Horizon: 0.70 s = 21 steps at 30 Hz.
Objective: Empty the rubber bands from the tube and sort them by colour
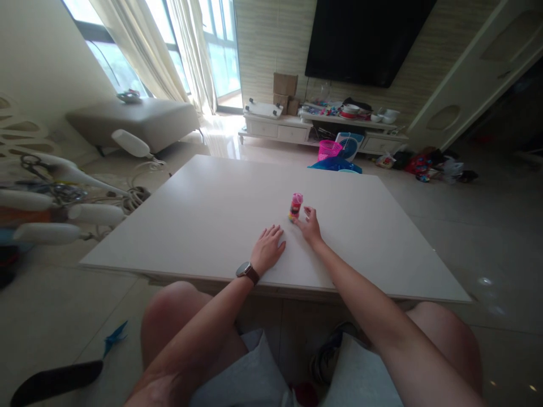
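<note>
Right hand [311, 226] beside upright bottle [295, 208], fingers parted; left hand [268, 249] flat, holding nothing; a thumb nudge could topple the bottle.

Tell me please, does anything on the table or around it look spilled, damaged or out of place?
Nothing on the white table looks spilled or damaged; the pink-capped bottle stands beside the right hand. Out of place, perhaps: the heap of bags on the floor at far right, lying in an untidy jumble.
</note>
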Motion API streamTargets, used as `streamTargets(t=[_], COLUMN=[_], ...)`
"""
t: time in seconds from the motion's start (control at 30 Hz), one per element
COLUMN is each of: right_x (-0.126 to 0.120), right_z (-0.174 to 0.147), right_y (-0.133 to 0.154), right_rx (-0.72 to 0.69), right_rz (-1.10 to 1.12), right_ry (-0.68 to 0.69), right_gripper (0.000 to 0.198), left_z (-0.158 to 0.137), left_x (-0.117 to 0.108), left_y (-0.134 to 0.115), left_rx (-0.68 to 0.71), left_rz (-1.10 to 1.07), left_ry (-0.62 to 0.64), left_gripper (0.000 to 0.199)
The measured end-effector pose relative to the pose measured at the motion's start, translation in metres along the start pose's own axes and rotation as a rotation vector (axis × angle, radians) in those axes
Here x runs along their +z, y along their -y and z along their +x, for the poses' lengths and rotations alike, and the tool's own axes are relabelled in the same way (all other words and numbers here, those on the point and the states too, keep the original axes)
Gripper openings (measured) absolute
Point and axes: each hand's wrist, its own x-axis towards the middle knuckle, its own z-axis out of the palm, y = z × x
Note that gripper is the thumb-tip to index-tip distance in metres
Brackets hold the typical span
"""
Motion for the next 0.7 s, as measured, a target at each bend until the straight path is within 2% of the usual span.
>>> streamTargets(t=[0.03, 0.23, 0.37, 0.53, 0.7], right_x=[-0.006, -0.039, -0.036, -0.027, -0.028], right_z=[-0.007, -0.047, -0.053, -0.051, -0.052], right_y=[-0.001, -0.001, 0.006, 0.016, 0.022], right_rx=[-0.003, -0.14, -0.131, -0.144, -0.127], right_rz=[-0.032, -0.327, -0.554, -0.654, -0.724], right_ry=[-0.029, -0.006, 0.094, 0.201, 0.233], right_gripper=[0.06, 0.038, 0.041, 0.035, 0.033], left_z=[-0.001, -0.001, 0.0, 0.001, 0.003], left_x=[-0.001, 0.0, 0.0, 0.003, 0.007], left_y=[0.001, 0.004, 0.004, 0.0, -0.007], left_rx=[0.002, 0.004, 0.005, -0.02, -0.014], left_rz=[0.003, 0.02, 0.024, 0.031, 0.034], left_ry=[0.002, -0.008, -0.001, -0.016, -0.006], left_gripper=[0.043, 0.043, 0.042, 0.04, 0.039])
